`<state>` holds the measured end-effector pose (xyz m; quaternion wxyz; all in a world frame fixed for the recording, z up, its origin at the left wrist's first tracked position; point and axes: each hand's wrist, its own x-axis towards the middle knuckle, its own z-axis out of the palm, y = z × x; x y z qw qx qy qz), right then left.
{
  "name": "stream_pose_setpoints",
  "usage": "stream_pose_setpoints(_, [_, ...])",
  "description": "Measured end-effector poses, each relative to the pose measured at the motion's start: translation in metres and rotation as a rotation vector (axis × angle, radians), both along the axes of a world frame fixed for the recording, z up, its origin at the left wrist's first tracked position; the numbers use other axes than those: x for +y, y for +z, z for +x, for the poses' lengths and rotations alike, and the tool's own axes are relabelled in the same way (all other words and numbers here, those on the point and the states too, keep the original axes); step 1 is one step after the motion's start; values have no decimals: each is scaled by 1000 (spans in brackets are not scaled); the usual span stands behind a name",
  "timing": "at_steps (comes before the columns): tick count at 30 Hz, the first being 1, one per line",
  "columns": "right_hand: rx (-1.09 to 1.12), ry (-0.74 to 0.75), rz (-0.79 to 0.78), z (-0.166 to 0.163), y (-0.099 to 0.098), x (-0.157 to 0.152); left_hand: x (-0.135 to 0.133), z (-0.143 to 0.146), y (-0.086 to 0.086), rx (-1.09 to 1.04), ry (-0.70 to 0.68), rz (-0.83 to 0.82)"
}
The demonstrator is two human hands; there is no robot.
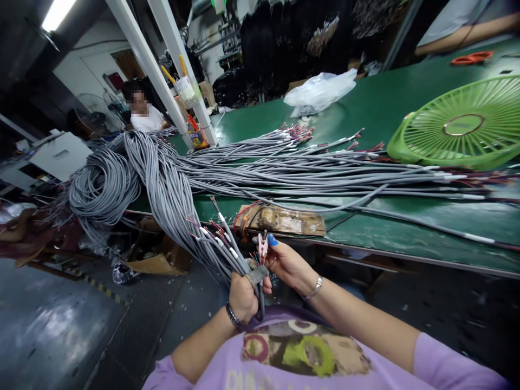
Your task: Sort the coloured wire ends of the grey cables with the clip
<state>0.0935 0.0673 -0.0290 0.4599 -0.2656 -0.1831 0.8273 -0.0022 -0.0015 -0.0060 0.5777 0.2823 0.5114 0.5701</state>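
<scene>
My left hand (pixel 242 297) is closed around a bundle of grey cables (pixel 227 252) whose stripped ends show thin coloured wires. A grey wrapping covers some of its fingers. My right hand (pixel 286 264), with blue on one fingertip, pinches a small pale pink clip (pixel 262 246) just above the left hand. Fine coloured wires stand up right beside the clip; whether its jaws grip them I cannot tell. Behind both hands, a wooden block (pixel 290 221) with a red wire and a dark cord lies at the table's front edge.
Long grey cables (pixel 260 176) spread across the green table (pixel 377 103). Coils (pixel 103 187) hang at its left end. A green fan (pixel 463 124), a plastic bag (pixel 320 92) and orange scissors (pixel 472 58) lie farther back. One person (pixel 147 116) sits behind; another person's arm (pixel 467 35) rests at right.
</scene>
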Motion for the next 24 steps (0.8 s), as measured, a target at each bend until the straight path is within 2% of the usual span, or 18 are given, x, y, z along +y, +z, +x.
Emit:
stream_pose_setpoints(4, [9,-26,2,-1,-1,0,0,0,-2,7,-4,1])
stream_pose_setpoints(11, [18,12,-56,0,0,-3,-2,-2,-3,6,-4,21])
stream_pose_setpoints(18, [3,-37,21,-2,-1,-2,0,-2,-6,5,-5,9])
stream_pose_setpoints(24, [-7,-32,18,-2,1,-3,-1,-2,-6,17,-8,9])
